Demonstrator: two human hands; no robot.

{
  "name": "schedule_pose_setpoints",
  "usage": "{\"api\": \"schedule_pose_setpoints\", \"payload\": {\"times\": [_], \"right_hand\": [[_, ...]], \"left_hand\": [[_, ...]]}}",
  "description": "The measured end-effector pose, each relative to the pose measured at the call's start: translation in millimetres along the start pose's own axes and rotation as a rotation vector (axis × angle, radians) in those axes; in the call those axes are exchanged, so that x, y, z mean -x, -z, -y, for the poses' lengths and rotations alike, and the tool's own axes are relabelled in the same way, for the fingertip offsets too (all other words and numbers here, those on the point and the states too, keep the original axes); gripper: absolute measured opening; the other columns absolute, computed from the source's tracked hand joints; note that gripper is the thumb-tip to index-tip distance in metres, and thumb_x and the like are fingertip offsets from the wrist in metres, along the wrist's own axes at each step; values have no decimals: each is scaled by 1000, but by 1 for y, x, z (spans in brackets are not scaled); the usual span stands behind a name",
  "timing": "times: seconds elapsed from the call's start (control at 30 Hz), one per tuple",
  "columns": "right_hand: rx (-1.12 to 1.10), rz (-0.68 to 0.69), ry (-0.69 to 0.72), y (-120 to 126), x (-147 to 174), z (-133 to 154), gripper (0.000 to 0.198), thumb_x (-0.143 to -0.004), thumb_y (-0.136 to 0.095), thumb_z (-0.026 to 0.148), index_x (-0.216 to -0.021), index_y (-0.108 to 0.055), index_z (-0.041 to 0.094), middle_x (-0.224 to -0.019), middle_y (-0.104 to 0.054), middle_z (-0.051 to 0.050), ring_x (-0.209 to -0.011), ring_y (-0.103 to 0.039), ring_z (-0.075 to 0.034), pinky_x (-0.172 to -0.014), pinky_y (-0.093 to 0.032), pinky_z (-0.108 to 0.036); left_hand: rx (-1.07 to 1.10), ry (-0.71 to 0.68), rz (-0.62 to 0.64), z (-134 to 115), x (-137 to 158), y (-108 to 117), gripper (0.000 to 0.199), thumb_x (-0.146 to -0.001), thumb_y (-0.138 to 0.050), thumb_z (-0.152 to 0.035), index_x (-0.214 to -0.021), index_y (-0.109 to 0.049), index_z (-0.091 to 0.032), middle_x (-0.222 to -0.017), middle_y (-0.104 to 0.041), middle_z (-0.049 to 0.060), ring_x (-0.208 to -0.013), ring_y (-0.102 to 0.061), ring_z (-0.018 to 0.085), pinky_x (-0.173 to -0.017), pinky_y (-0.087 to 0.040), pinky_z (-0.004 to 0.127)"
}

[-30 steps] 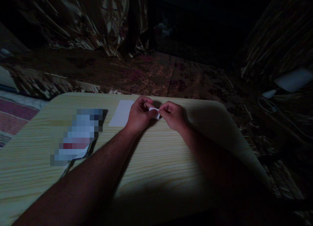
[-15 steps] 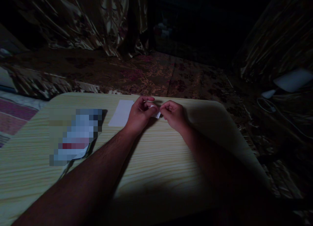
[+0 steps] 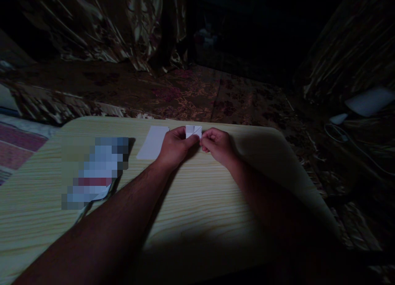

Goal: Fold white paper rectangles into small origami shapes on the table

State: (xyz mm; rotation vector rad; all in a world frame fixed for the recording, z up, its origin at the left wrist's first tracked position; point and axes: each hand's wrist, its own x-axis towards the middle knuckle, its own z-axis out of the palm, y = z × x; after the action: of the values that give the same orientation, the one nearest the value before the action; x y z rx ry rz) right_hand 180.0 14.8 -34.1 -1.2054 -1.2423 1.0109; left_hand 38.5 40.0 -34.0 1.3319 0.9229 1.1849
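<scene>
Between my hands is a small folded piece of white paper, with crease lines showing on its face. My left hand grips it from the left, thumb across its lower front and the other fingers behind. At its right edge my right hand is closed, thumb and forefinger pinched together at the paper's corner. Just left of my left hand, a larger white sheet of paper lies flat on the wooden table.
A phone with a blurred-out screen lies on the table's left side, a cable running from its near end. Beyond the far edge is a seat with patterned fabric. A white lamp-like object and a cord stand at right.
The folded paper has turned, so more of its creased face shows above my left thumb. My left fingers, raised before, have come down behind it. My right hand has barely moved.
</scene>
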Motion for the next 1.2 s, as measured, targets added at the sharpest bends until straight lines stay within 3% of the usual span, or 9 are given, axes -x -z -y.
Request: {"api": "schedule_pose_setpoints", "payload": {"times": [0.37,0.67,1.2], "right_hand": [[-19,34,9,3,0,1,10,-69,-62,25,-72,-58,17,-59,-59,4,-47,-50,-7,-46,-37,-20],[21,-23,15,5,1,7,11,-68,-62,25,-65,-55,18,-46,-47,7,-42,-40,-7,-43,-29,-21],[15,-33,-1,3,1,9,11,-68,-61,24,-65,-52,18,-47,-47,7,-43,-40,-7,-43,-29,-21]], "left_hand": [[-76,-27,69,-6,2,1,24,-70,-68,-31,-85,-69,-13,-81,-69,4,-65,-56,13,-60,-42,22],[-147,-3,124,-2,3,1,34,-71,-69,-38,-93,-71,-12,-83,-69,5,-65,-57,14,-60,-43,23],[-167,-28,182,0,3,1,27,-71,-70,-35,-85,-69,-12,-73,-66,3,-58,-52,11,-54,-39,22]]}}
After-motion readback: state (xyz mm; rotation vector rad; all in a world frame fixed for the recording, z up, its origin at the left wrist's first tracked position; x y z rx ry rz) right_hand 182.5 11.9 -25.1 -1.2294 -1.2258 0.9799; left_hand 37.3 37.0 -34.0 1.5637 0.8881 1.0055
